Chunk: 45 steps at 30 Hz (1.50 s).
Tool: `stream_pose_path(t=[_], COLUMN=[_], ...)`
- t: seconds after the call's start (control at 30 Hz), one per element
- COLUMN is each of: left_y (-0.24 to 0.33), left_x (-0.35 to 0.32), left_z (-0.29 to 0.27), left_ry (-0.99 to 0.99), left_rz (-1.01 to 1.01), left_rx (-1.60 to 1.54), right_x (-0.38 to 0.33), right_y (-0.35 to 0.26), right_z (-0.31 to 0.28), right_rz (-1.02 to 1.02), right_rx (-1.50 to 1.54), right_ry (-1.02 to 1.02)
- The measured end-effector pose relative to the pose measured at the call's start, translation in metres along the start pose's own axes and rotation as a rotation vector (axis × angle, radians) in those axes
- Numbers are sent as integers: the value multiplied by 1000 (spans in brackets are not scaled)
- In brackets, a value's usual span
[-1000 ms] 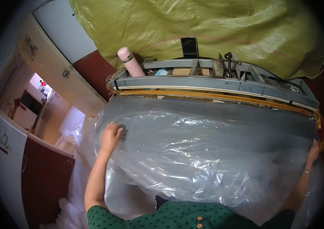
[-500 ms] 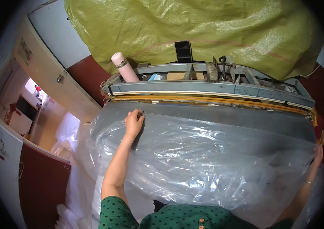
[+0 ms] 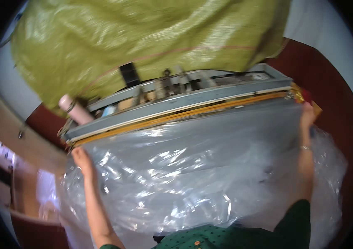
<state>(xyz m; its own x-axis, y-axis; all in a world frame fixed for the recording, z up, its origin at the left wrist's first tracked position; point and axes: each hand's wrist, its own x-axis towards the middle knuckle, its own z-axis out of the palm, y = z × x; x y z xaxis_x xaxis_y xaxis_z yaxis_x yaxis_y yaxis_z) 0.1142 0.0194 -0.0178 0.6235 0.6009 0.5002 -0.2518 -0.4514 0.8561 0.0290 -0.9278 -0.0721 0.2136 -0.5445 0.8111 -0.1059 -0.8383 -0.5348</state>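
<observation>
A wide clear plastic sheet (image 3: 160,178) lies wrinkled over a grey tabletop (image 3: 243,118), its far edge close to a long metal bar frame (image 3: 193,97). My left hand (image 3: 82,159) is at the frame's left end, fingers closed on the sheet's edge. At the right end my right hand (image 3: 307,117), somewhat blurred, appears closed on the sheet's other corner. Orange strips (image 3: 180,118) run along the frame's near side. Beside my right hand are a red item and a yellow piece (image 3: 317,113), not clear enough to name.
A pink bottle (image 3: 74,110) leans at the frame's left end. A black phone (image 3: 130,74) rests against a big yellow-green woven plastic cover (image 3: 151,37) behind. Loose film hangs past the right side. To the left is an open door (image 3: 14,112) with a knob.
My view has turned and tilted. My left hand has moved out to the frame's left end, my right hand forward to its right end. The sheet now reaches farther over the grey top.
</observation>
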Motion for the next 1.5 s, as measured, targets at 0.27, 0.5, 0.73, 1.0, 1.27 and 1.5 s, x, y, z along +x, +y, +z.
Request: stream_pose_path(t=[0.27,0.5,0.73,1.0,1.27,1.5], left_y=[-129,-142,-140,-126,-48,73], left_x=[48,77,72,63,47,-26], left_z=[-6,6,14,12,-16,-80], left_ry=[-17,-108,-52,-26,-423,-456], left_rz=[106,17,-22,-190,-128,-21], left_rx=[249,26,98,-268,-114,-170], right_x=[-45,-43,-35,-37,-26,-14], right_y=[-82,-105,-95,-106,-98,-160], right_z=[97,120,117,107,73,-11], right_rz=[307,239,426,519,245,-72], right_rx=[311,326,367,412,336,-519], right_ry=[-184,-149,-90,-101,-483,-1])
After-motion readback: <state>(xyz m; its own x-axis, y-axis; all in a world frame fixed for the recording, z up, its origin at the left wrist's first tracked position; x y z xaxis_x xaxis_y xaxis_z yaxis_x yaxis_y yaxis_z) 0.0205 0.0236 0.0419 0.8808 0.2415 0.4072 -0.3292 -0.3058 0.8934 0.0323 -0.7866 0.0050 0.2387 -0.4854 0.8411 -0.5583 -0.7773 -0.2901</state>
